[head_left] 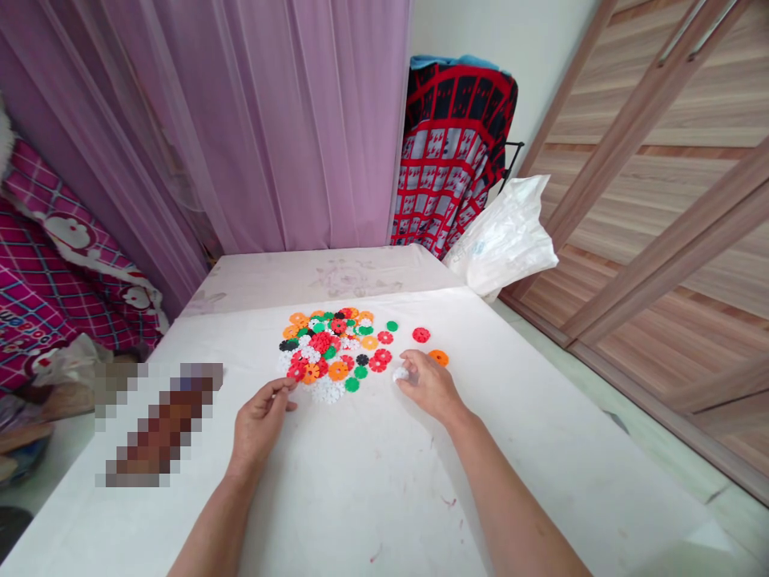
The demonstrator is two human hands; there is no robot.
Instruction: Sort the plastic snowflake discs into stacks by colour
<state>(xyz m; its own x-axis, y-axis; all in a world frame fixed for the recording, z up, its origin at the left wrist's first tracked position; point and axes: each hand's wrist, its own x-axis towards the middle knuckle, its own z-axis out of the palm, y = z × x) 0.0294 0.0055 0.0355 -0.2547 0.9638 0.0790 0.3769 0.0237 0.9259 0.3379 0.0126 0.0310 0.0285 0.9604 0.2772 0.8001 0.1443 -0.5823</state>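
Note:
A heap of notched plastic snowflake discs (320,343) in red, orange, green, white and black lies on the white-covered table. My right hand (429,386) is at the heap's right side, with a white snowflake disc (400,374) pinched between thumb and fingers. Just beyond that hand lie an orange disc (439,357), partly covered by it, and a red disc (421,335). At the heap's front left, my left hand (263,417) has its thumb and fingers closed together beside a red disc (295,371). Whatever those fingers may hold is too small to make out.
The table (360,497) has a white cover. A pixelated patch (165,425) hides something at its left. At the far right corner stands a white plastic bag (508,236). Purple curtains (300,120) hang behind, and a wooden wardrobe (661,200) is on the right.

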